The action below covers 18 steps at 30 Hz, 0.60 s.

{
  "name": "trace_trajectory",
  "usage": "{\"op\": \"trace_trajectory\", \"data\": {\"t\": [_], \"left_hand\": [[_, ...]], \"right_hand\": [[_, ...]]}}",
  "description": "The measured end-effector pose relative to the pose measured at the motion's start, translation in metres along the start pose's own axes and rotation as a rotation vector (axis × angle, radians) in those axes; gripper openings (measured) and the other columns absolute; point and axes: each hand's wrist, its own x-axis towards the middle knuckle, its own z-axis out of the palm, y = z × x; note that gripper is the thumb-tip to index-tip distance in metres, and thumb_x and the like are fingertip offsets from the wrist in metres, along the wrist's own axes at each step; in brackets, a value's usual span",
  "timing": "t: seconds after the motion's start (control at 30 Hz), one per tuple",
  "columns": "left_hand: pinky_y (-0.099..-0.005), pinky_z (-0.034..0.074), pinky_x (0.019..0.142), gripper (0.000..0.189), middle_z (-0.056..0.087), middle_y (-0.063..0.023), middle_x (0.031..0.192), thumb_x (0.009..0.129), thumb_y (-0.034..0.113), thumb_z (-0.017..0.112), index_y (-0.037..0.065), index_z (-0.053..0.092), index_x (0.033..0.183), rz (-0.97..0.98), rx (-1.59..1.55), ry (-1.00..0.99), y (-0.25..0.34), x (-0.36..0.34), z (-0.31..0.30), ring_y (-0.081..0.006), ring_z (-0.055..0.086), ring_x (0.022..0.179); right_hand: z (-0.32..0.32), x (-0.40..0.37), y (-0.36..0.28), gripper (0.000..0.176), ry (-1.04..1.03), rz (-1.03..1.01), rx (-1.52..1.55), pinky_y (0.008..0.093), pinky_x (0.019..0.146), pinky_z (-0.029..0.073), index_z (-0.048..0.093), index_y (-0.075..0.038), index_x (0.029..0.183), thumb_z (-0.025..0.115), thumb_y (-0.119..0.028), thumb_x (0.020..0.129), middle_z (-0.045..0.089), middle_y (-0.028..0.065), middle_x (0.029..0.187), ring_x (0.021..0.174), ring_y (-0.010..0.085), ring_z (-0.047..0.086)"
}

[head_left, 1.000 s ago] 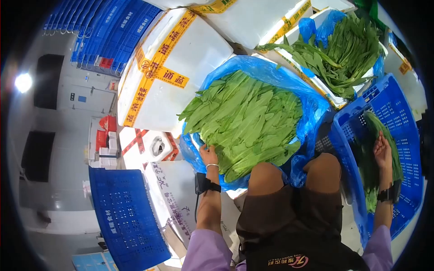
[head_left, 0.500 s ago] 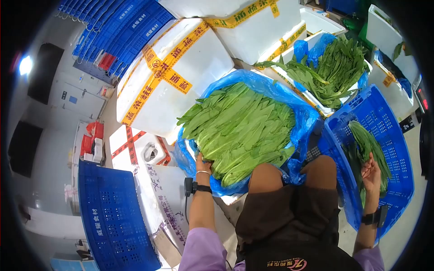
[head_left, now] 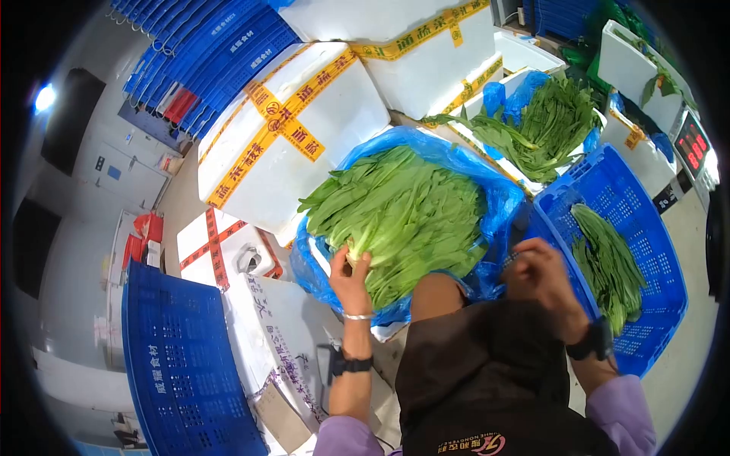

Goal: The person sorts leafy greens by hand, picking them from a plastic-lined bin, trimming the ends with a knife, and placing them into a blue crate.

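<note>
A thick pile of long-leaf lettuce (head_left: pixel 411 205) lies in a foam box lined with a blue plastic bag (head_left: pixel 506 190), just in front of my knees. At the pile's near left edge, my left hand (head_left: pixel 351 280) pinches the pale stem end of some lettuce between thumb and fingers. My right hand (head_left: pixel 541 280) is in the air over my knee, beside the near wall of a blue crate (head_left: pixel 661 235); its fingers are loosely bent, a little blurred, with nothing visible in them. More lettuce (head_left: pixel 606 262) lies inside that crate.
Behind the lined box stand white foam boxes (head_left: pixel 342 99) with yellow tape. Another foam box holds darker greens (head_left: pixel 551 125). A digital scale display (head_left: pixel 693 144) glows red at the right. To the left are an upright blue crate (head_left: pixel 179 365) and stacked blue crates (head_left: pixel 228 45).
My right hand has left the lettuce in the blue crate and moved left over my knee. My left hand has shifted right onto the stem ends. The view has turned slightly.
</note>
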Motion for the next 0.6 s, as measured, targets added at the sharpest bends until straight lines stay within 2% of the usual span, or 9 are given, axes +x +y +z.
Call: {"op": "trace_trajectory", "data": {"t": [0.03, 0.13, 0.2, 0.27, 0.33, 0.4, 0.47, 0.53, 0.6], "left_hand": [[-0.0319, 0.047, 0.081, 0.044, 0.054, -0.0063, 0.101, 0.075, -0.002, 0.075, 0.002, 0.062, 0.117, 0.273, 0.244, 0.019, 0.019, -0.018, 0.011, -0.0173, 0.054, 0.091], [-0.0357, 0.046, 0.081, 0.059, 0.051, -0.011, 0.099, 0.06, 0.004, 0.082, 0.005, 0.065, 0.116, 0.535, 0.496, -0.039, 0.083, -0.099, 0.045, -0.0284, 0.053, 0.093], [-0.0384, 0.046, 0.081, 0.056, 0.05, -0.0093, 0.099, 0.06, 0.011, 0.085, 0.009, 0.069, 0.113, 0.655, 0.566, -0.199, 0.086, -0.147, 0.055, -0.0282, 0.053, 0.092], [-0.0396, 0.044, 0.092, 0.056, 0.051, -0.0109, 0.108, 0.062, 0.016, 0.086, 0.009, 0.068, 0.115, 0.724, 0.559, -0.56, 0.079, -0.172, 0.059, -0.0297, 0.052, 0.107], [-0.039, 0.042, 0.099, 0.056, 0.05, -0.0137, 0.119, 0.066, 0.014, 0.082, 0.007, 0.064, 0.119, 0.52, 0.383, -0.678, 0.079, -0.18, 0.053, -0.0313, 0.049, 0.117], [-0.0395, 0.04, 0.102, 0.059, 0.047, -0.0146, 0.129, 0.075, 0.011, 0.076, 0.006, 0.055, 0.129, 0.384, 0.26, -0.584, 0.054, -0.168, 0.044, -0.0312, 0.047, 0.122], [-0.041, 0.04, 0.103, 0.074, 0.038, -0.015, 0.142, 0.088, 0.031, 0.068, 0.002, 0.032, 0.145, -0.052, -0.04, -0.58, 0.046, -0.153, 0.046, -0.0282, 0.043, 0.13], [-0.0408, 0.04, 0.104, 0.069, 0.034, -0.0158, 0.146, 0.091, 0.022, 0.064, 0.008, 0.027, 0.147, -0.392, -0.283, -0.651, 0.046, -0.14, 0.055, -0.0267, 0.04, 0.132], [-0.0408, 0.04, 0.104, 0.071, 0.033, -0.0152, 0.146, 0.091, 0.025, 0.065, 0.009, 0.026, 0.148, -0.46, -0.375, -0.694, 0.037, -0.14, 0.068, -0.0261, 0.04, 0.132]], "right_hand": [[0.02, 0.0, 0.004, 0.033, -0.124, 0.052, 0.06, 0.024, 0.068, 0.049, 0.054, -0.006, 0.122, 0.059, -0.018, 0.092, 0.064, 0.0061, 0.089, 0.079, 0.0122, 0.062], [0.073, -0.008, 0.009, 0.058, -0.381, 0.202, 0.357, 0.0348, 0.087, 0.051, 0.043, -0.008, 0.138, 0.061, -0.039, 0.092, 0.059, 0.0141, 0.125, 0.106, 0.0204, 0.062], [0.093, -0.013, 0.018, 0.072, -0.4, 0.089, 0.632, 0.0398, 0.098, 0.047, 0.035, -0.008, 0.144, 0.058, -0.051, 0.091, 0.05, 0.0145, 0.137, 0.118, 0.0257, 0.056], [0.08, -0.021, 0.013, 0.063, -0.364, 0.267, 0.727, 0.0453, 0.097, 0.049, 0.045, -0.005, 0.137, 0.056, -0.049, 0.093, 0.057, 0.0159, 0.129, 0.114, 0.0297, 0.06], [0.053, -0.019, 0.027, 0.059, -0.424, 0.269, 0.759, 0.047, 0.095, 0.051, 0.049, -0.004, 0.133, 0.056, -0.046, 0.093, 0.061, 0.0167, 0.123, 0.11, 0.0287, 0.062], [0.037, -0.037, 0.026, 0.062, -0.218, 0.343, 0.857, 0.0469, 0.097, 0.05, 0.046, -0.004, 0.136, 0.056, -0.046, 0.092, 0.059, 0.0174, 0.127, 0.111, 0.0308, 0.061], [0.019, -0.054, 0.026, 0.065, -0.31, 0.394, 0.908, 0.0449, 0.097, 0.05, 0.044, -0.003, 0.139, 0.059, -0.045, 0.091, 0.055, 0.0177, 0.132, 0.114, 0.0298, 0.06], [0.007, -0.066, 0.03, 0.071, -0.356, 0.362, 0.871, 0.0424, 0.098, 0.049, 0.039, -0.002, 0.142, 0.06, -0.046, 0.09, 0.053, 0.0174, 0.135, 0.117, 0.0287, 0.058], [0.001, -0.071, 0.035, 0.079, -0.347, 0.199, 0.5, 0.0407, 0.1, 0.047, 0.034, -0.001, 0.143, 0.065, -0.047, 0.086, 0.053, 0.017, 0.133, 0.117, 0.0288, 0.057]]}}
